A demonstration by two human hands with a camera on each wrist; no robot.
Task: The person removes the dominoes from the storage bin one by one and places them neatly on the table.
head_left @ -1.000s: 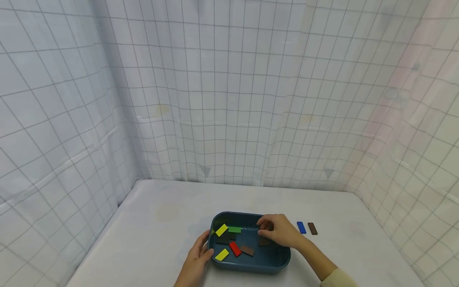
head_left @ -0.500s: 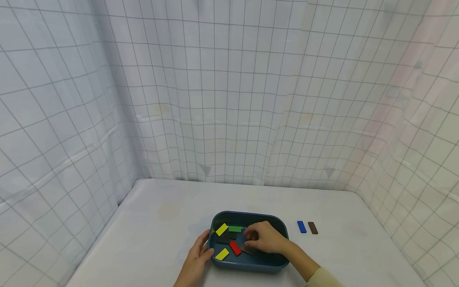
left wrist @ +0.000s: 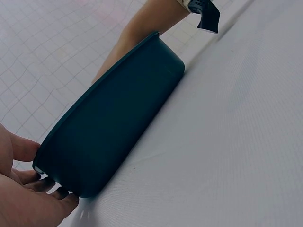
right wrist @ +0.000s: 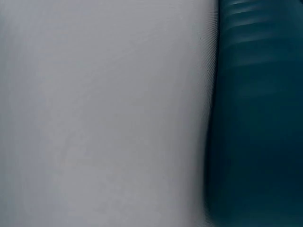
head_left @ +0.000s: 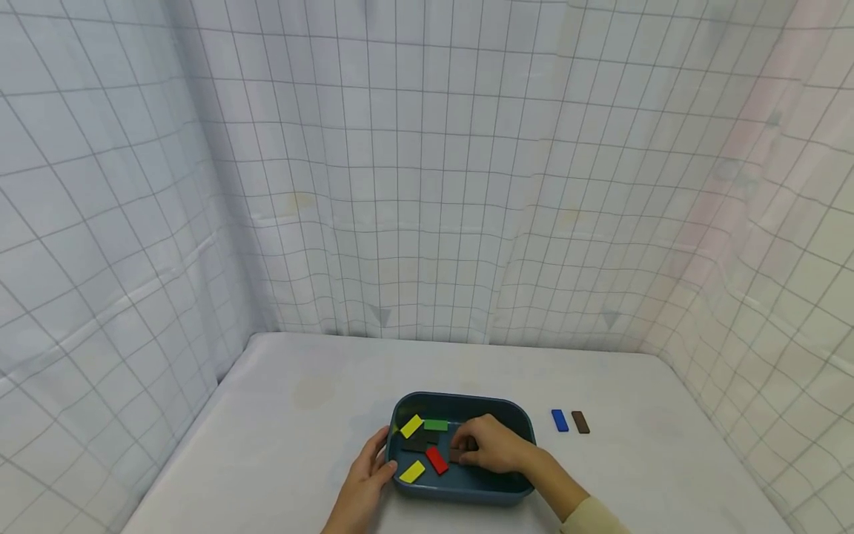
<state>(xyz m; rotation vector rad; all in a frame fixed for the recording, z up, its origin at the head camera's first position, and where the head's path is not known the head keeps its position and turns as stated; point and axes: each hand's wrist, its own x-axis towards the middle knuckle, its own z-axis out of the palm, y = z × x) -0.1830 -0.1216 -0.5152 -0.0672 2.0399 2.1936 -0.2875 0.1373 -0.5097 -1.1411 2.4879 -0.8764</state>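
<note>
A dark teal plastic bin point(head_left: 467, 495) holds several small flat rectangular blocks. My left hand point(head_left: 363, 482) grips the bin's left end, thumb at the rim and fingers on the outer wall; the left wrist view shows this grip on the bin point(left wrist: 113, 113) close up. Inside the bin my right hand point(head_left: 494, 445) pinches a brown block point(head_left: 455, 455) between thumb and fingers. Just left of it lies a red block point(head_left: 437, 460). A green block point(head_left: 436, 425), black blocks point(head_left: 415, 445) and two yellow blocks, one in front point(head_left: 412, 472), lie further left. The right hand hides the bin's right part.
On the white table point(head_left: 300, 430), right of the bin, a blue block point(head_left: 560, 420) and a dark brown block point(head_left: 580, 422) lie side by side. White grid-patterned curtains point(head_left: 427, 185) stand behind and at both sides. The right wrist view shows only tabletop and the bin wall point(right wrist: 260, 118).
My right hand has moved left within the bin, from a dark brown block at the right to the brown block beside the red one, which has shifted slightly. The left hand stays on the bin.
</note>
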